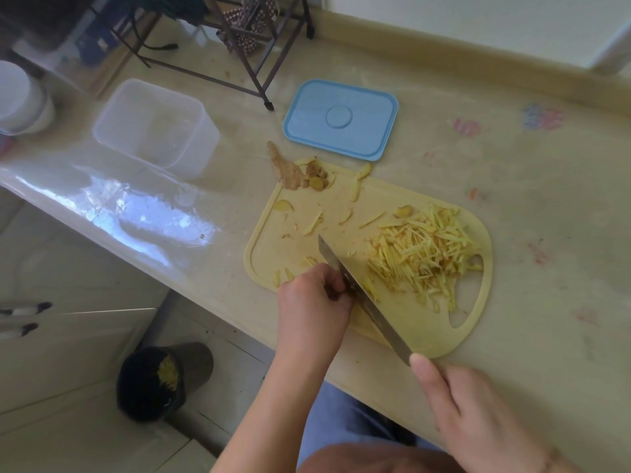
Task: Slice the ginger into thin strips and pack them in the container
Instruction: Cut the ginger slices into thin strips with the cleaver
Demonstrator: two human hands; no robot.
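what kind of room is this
Most likely a home kitchen: a pale glossy countertop carries a yellow plastic cutting board piled with cut ginger strips, a clear plastic food container stands nearby, and a black waste bin sits on the tiled floor.

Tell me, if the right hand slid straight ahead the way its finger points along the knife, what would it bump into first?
Probably the left hand, which presses on ginger beside the knife blade. The right hand points up the blade toward it. Depth is unclear, so it might pass just beside it over the cutting board.
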